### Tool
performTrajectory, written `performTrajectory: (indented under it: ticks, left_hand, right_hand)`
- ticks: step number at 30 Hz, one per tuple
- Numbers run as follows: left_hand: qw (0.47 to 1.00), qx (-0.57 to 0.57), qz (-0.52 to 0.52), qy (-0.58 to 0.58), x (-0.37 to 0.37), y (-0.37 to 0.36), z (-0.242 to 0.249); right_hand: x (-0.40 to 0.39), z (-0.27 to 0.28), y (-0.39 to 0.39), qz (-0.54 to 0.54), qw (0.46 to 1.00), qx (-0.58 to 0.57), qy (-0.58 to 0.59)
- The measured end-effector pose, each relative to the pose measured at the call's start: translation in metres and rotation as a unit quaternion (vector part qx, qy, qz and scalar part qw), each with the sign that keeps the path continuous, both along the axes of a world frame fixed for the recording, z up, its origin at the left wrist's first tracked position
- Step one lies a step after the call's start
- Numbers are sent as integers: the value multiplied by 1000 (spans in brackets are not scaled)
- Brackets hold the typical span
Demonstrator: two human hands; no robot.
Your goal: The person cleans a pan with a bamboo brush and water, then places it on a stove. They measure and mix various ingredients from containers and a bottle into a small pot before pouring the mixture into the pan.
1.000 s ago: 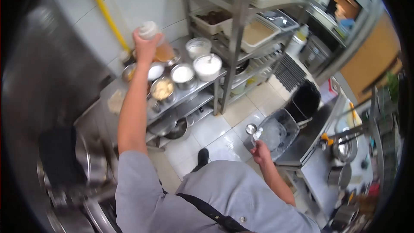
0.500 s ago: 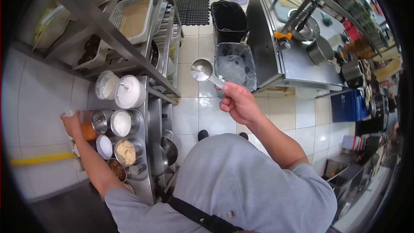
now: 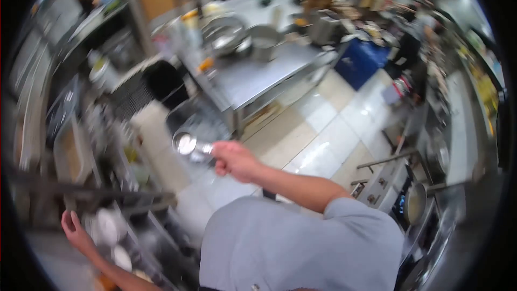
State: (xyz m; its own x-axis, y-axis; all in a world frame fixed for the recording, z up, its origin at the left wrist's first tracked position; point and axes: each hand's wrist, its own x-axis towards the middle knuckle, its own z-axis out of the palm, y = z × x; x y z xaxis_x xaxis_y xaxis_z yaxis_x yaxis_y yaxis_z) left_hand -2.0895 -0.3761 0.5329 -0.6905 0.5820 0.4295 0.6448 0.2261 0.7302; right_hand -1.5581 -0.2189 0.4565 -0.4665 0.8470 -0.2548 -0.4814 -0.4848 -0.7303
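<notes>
In the head view, my right hand (image 3: pixel 237 160) is closed around the handle of a small round metal measuring cup (image 3: pixel 184 144), held out in front of my body. Its bowl has a bright patch that may be a reflection or contents; blur hides which. My left hand (image 3: pixel 78 233) is at the lower left, beside the tubs on the side counter, with thumb and fingers apart. I make out nothing held in it, though motion smears the area. Nearest to it are white-filled tubs (image 3: pixel 109 225), and a smaller white-filled container (image 3: pixel 121 258) sits below them.
A steel worktable (image 3: pixel 264 78) ahead carries metal bowls (image 3: pixel 223 35) and a pot (image 3: pixel 265 42). A lined bin (image 3: pixel 199 121) stands beyond the measuring cup. A blue crate (image 3: pixel 362 62) is on the floor, a pan (image 3: pixel 413 205) sits at right, and another person (image 3: pixel 414 40) is farther back.
My view has swung to the right and is blurred. My left hand has come away from the orange container by the wall. My right hand still holds the measuring cup.
</notes>
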Motion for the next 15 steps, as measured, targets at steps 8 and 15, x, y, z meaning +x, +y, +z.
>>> performTrajectory:
  ticks: [8,15]
  left_hand:
    - [391,32,-861,-325,561,173,116]
    - [-286,-116,-838,-450,777,108,150]
  right_hand:
    - [242,-29,-11,-263,956,12,-127]
    - [395,-21,-99,-544,831,-90,-68]
